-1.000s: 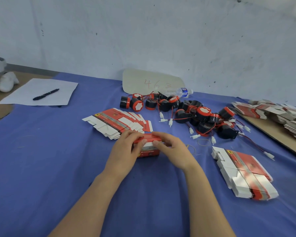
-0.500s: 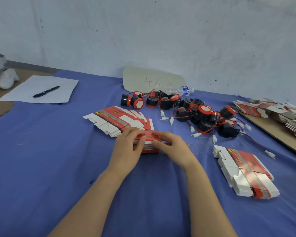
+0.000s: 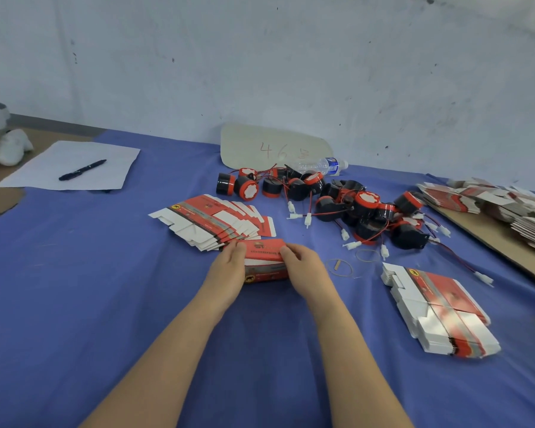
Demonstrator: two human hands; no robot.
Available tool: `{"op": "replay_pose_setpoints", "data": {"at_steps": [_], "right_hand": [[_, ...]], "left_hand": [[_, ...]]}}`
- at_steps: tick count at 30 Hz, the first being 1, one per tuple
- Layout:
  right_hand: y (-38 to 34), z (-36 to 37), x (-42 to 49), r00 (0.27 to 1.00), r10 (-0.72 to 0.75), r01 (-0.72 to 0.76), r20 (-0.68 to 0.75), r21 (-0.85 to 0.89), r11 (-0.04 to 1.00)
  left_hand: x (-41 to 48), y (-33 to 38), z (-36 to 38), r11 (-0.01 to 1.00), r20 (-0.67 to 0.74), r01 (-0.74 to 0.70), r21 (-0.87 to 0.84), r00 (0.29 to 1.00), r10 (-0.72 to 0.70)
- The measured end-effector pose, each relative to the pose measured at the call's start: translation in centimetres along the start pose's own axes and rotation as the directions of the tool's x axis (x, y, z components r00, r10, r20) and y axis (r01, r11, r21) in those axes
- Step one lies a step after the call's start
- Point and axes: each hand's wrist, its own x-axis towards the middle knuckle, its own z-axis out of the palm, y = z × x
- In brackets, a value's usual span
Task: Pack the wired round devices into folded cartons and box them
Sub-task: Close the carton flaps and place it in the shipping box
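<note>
A small red and white folded carton (image 3: 264, 262) stands on the blue cloth in the middle. My left hand (image 3: 227, 270) grips its left end and my right hand (image 3: 303, 267) grips its right end, fingers curled over the top. Behind it lies a pile of black and red round devices (image 3: 352, 208) with red wires and white plugs. A fanned stack of flat cartons (image 3: 213, 222) lies just behind my left hand. A second flat stack (image 3: 439, 310) lies at the right. The carton's contents are hidden.
More flat cartons (image 3: 501, 205) are heaped on a brown board at the far right. A sheet of paper (image 3: 74, 165) with a black pen (image 3: 82, 169) lies far left. A cardboard sign (image 3: 272, 148) and a water bottle (image 3: 325, 165) sit by the wall. Rubber bands (image 3: 340, 267) lie near my right hand.
Both hands have stayed on the carton with only a slight shift of fingers on its top. The view has tilted a little.
</note>
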Motion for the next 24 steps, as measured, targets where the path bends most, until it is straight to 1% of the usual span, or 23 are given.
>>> {"op": "replay_pose_setpoints", "data": {"at_steps": [3,5,9,11,14,16,17,18,19,21,23,24], "right_hand": [[-0.1,0.3,-0.2,1.0,-0.016,0.015,-0.013,-0.037,0.999],[-0.1,0.6,-0.4,0.999,-0.041,0.04,-0.019,-0.054,0.998],[-0.3,0.8,-0.5,0.999,-0.039,0.039,0.003,-0.046,0.998],[-0.4,1.0,-0.4,0.999,-0.034,0.034,0.009,-0.051,0.998],[-0.3,1.4,-0.6,0.999,-0.044,0.044,0.02,-0.034,0.998],[-0.3,1.5,-0.8,0.999,-0.046,0.046,0.007,0.012,0.999],[-0.5,1.4,-1.0,0.999,-0.044,0.045,-0.006,0.066,0.997],[-0.7,1.3,-1.3,0.999,-0.043,0.045,-0.016,0.155,0.987],[-1.0,1.1,-1.6,0.999,-0.041,0.045,-0.021,0.273,0.961],[-2.2,0.3,-2.6,0.996,-0.053,0.079,-0.069,0.479,0.874],[-3.7,-2.0,-3.8,0.965,-0.102,0.219,-0.24,0.533,0.817],[-4.5,-3.9,-4.6,0.928,-0.12,0.299,-0.353,0.511,0.806]], "left_hand": [[-0.2,-0.3,-0.4,0.989,0.056,-0.085,0.123,0.995,0.078],[-0.3,-0.4,-0.4,0.977,0.077,-0.125,0.174,0.991,0.113],[-0.4,-0.3,-0.2,0.939,0.06,-0.186,0.291,0.983,0.176],[-0.3,-0.3,0.1,0.93,0.015,-0.161,0.33,0.986,0.165],[-0.6,-0.2,0.8,0.938,-0.084,-0.057,0.343,0.992,0.091],[-0.8,-0.2,1.1,0.918,-0.097,-0.041,0.393,0.992,0.086],[-0.9,0.0,1.2,0.917,-0.095,-0.044,0.397,0.992,0.089],[-1.0,0.3,1.3,0.929,-0.093,-0.053,0.365,0.991,0.093],[-1.2,0.9,1.6,0.954,-0.088,-0.07,0.293,0.991,0.1],[-1.9,2.8,2.5,0.986,-0.075,-0.154,0.063,0.984,0.159],[-2.6,5.7,4.1,0.951,-0.045,-0.275,-0.142,0.961,0.272],[-3.1,7.4,5.3,0.925,-0.02,-0.322,-0.203,0.945,0.325]]}}
